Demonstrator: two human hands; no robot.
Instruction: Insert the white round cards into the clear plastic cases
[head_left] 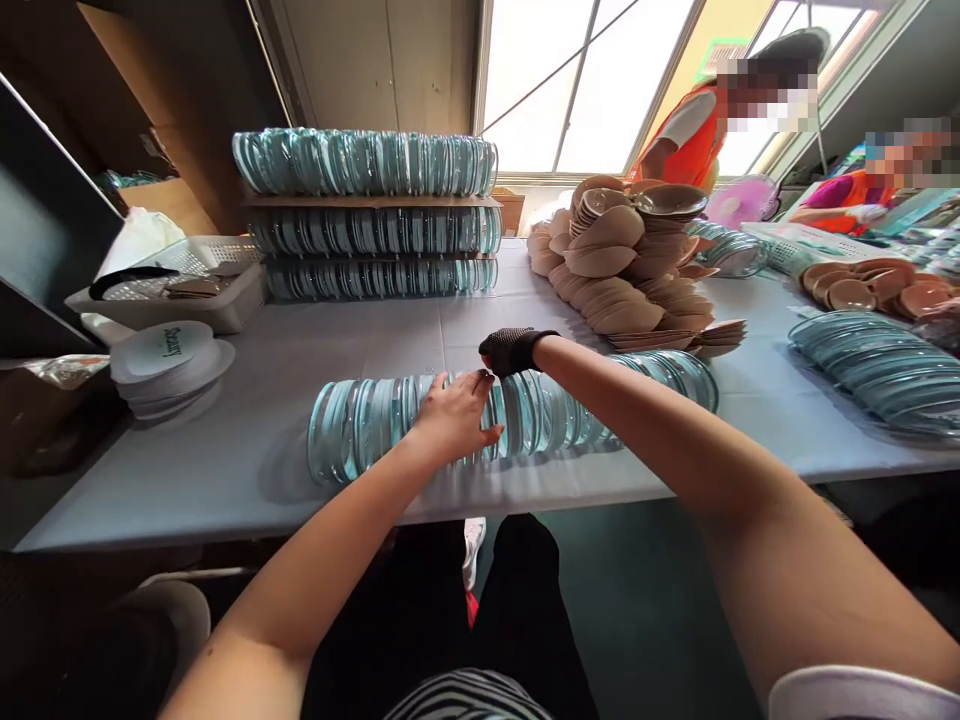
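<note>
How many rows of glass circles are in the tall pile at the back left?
3: the top row, the middle row below it, and the bottom row. More could be hidden behind them. I left out the front row under the left hand.

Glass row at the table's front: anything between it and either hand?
Nothing visible. The left hand rests on the glass row; the gloved right hand is at its far side, contact unclear. The brown stack stands beyond the row.

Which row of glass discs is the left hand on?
The front middle row, with the left hand resting on it; the stacked rows stand behind it, and another row lies to its right.
</note>
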